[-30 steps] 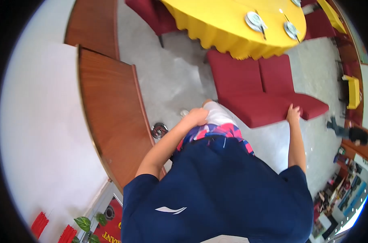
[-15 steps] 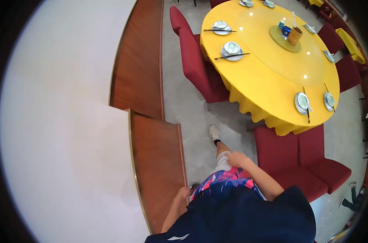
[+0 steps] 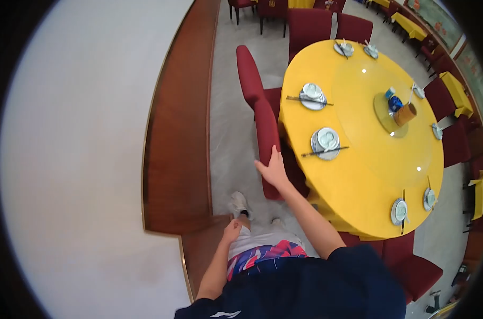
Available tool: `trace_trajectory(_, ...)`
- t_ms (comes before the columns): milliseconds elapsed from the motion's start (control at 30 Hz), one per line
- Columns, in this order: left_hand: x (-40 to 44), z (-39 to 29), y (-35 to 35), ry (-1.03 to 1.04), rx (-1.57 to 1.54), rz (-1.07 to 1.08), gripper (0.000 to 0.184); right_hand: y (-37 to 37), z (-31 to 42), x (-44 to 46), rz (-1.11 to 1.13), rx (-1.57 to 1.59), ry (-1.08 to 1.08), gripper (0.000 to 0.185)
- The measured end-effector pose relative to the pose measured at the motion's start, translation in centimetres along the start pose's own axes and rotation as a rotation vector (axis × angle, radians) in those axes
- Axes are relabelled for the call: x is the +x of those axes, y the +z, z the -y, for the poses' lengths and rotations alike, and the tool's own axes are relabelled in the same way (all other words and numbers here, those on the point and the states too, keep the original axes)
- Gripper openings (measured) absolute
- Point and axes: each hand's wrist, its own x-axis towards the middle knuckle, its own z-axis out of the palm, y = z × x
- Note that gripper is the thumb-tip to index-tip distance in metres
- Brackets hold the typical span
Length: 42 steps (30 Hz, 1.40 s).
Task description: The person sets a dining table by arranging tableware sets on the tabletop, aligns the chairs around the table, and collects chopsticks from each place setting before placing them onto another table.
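Note:
My right hand point(image 3: 272, 170) reaches forward with thumb and fingers apart, over the padded back of a dark red chair point(image 3: 266, 127). Whether it touches the fabric I cannot tell. Beside my left thigh hangs my left hand point(image 3: 232, 232), fingers curled in with nothing visible in them. The chair stands close against a round table with a yellow cloth point(image 3: 353, 183). On the table near my right hand is a place setting point(image 3: 326, 142) of plate and bowl, with chopsticks point(image 3: 310, 154) lying across its edge.
A white wall point(image 3: 82, 159) with wood panelling point(image 3: 180, 143) runs along my left. More red chairs point(image 3: 309, 29) surround the table. A glass turntable point(image 3: 380, 114) carries a brown cylindrical container point(image 3: 405, 114). Other yellow-covered tables point(image 3: 409, 25) stand farther off.
I have moved forward along the panelling, and the table and chairs sit lower in view. My right hand has gone from beside my shorts out to the chair back. My left hand stays low.

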Motion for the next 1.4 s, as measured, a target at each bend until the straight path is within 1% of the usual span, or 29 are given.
trace_trajectory(67, 7.2, 0.1, -0.1, -0.018, 0.111, 0.173, 0.051, 0.6, 2.3, 1.6, -0.067, -0.131, 0.035, 0.103)
trace_trajectory(100, 11.9, 2.6, 0.6, 0.003, 0.011, 0.203, 0.047, 1.3, 2.1, 2.6, -0.125, -0.13, 0.014, 0.104)
trace_trajectory(133, 14.4, 1.4, -1.0, 0.047, 0.004, 0.212, 0.047, 1.8, 2.2, 4.0, -0.192, -0.128, -0.018, 0.105)
trace_trajectory(200, 18.1, -1.1, -4.1, -0.098, -0.197, 0.106, 0.044, 1.7, 4.1, 5.2, -0.207, -0.258, 0.111, 0.104)
trace_trajectory(267, 21.3, -0.2, -7.6, -0.133, -0.453, 0.014, 0.043, 1.5, 4.5, 6.5, -0.255, -0.32, 0.113, 0.101)
trace_trajectory(333, 22.9, -0.9, -11.6, -0.269, -0.561, -0.036, 0.044, 1.2, 5.0, 7.1, -0.284, -0.347, 0.122, 0.099)
trace_trajectory(367, 24.1, -1.6, -13.0, -0.256, -0.561, -0.029, 0.044, 1.2, 5.2, 7.4, -0.292, -0.371, 0.126, 0.098)
trace_trajectory(400, 25.4, -2.3, -13.9, -0.139, -0.363, -0.016, 0.044, 1.5, 5.1, 7.5, -0.343, -0.422, 0.107, 0.096)
trace_trajectory(433, 26.5, -3.2, -14.6, -0.026, -0.164, -0.004, 0.044, 1.3, 5.7, 7.6, -0.32, -0.435, 0.133, 0.095)
trace_trajectory(467, 27.3, -5.3, -14.6, 0.082, -0.177, 0.006, 0.045, 0.9, 6.6, 7.3, -0.294, -0.443, 0.162, 0.094)
trace_trajectory(500, 28.0, -8.4, -13.9, 0.188, -0.187, 0.016, 0.046, 0.9, 6.6, 7.4, -0.299, -0.441, 0.17, 0.094)
trace_trajectory(567, 26.9, -18.8, -14.2, 0.524, -0.01, -0.051, 0.055, 0.8, 6.4, 7.9, -0.304, -0.424, 0.144, 0.094)
trace_trajectory(633, 25.4, -29.3, -15.1, 0.886, 0.318, -0.083, 0.077, 0.7, 6.7, 8.2, -0.287, -0.42, 0.16, 0.094)
trace_trajectory(700, 24.4, -38.4, -15.6, 1.176, 0.616, 0.133, 0.098, 0.3, 7.1, 8.5, -0.287, -0.402, 0.203, 0.095)
trace_trajectory(733, 25.1, -40.8, -14.6, 1.273, 0.767, 0.268, 0.107, 0.3, 7.2, 8.6, -0.254, -0.403, 0.22, 0.096)
trace_trajectory(767, 25.7, -42.9, -13.5, 1.397, 0.879, 0.335, 0.104, 0.1, 7.2, 8.8, -0.225, -0.401, 0.237, 0.097)
trace_trajectory(800, 26.5, -44.6, -12.4, 1.523, 0.992, 0.405, 0.101, 0.0, 7.1, 9.1, -0.25, -0.377, 0.258, 0.097)
trace_trajectory(833, 27.6, -45.5, -10.9, 1.55, 1.012, 0.435, 0.101, -0.2, 7.0, 9.1, -0.225, -0.37, 0.261, 0.098)
trace_trajectory(900, 29.9, -46.5, -7.9, 1.887, 1.098, 0.573, 0.089, -0.3, 6.4, 9.0, -0.194, -0.354, 0.291, 0.097)
trace_trajectory(933, 30.6, -46.9, -7.0, 1.93, 1.115, 0.626, 0.089, -0.3, 5.6, 9.2, -0.233, -0.32, 0.332, 0.097)
trace_trajectory(1000, 31.4, -48.2, -5.3, 1.798, 1.201, 1.024, 0.076, 0.4, 4.1, 8.8, -0.323, -0.343, 0.169, 0.091)
trace_trajectory(1033, 31.9, -49.0, -4.2, 1.765, 1.189, 1.065, 0.076, -0.6, 4.9, 9.3, -0.399, -0.35, 0.148, 0.089)
trace_trajectory(1067, 30.8, -50.6, -4.7, 1.628, 1.149, 1.178, 0.077, -0.7, 4.9, 9.4, -0.437, -0.337, 0.184, 0.089)
trace_trajectory(1133, 31.7, -50.1, -5.4, 1.891, 1.066, 1.11, 0.089, -0.1, 5.3, 9.2, -0.351, -0.345, 0.342, 0.091)
trace_trajectory(1200, 32.1, -50.0, -5.4, 1.877, 1.042, 1.157, 0.095, -0.2, 5.4, 8.8, -0.308, -0.334, 0.41, 0.091)
trace_trajectory(1267, 31.6, -50.0, -6.0, 1.858, 1.053, 1.202, 0.095, 0.0, 5.8, 8.8, -0.313, -0.285, 0.49, 0.091)
trace_trajectory(1333, 31.2, -50.6, -6.3, 1.919, 1.079, 1.137, 0.093, 0.1, 6.3, 8.8, -0.339, -0.243, 0.552, 0.092)
trace_trajectory(1367, 30.9, -51.1, -6.5, 1.91, 1.13, 1.166, 0.083, 0.6, 6.7, 8.8, -0.351, -0.228, 0.583, 0.092)
trace_trajectory(1400, 31.2, -50.6, -6.4, 1.931, 1.122, 1.205, 0.083, 1.3, 6.8, 8.6, -0.395, -0.24, 0.618, 0.091)
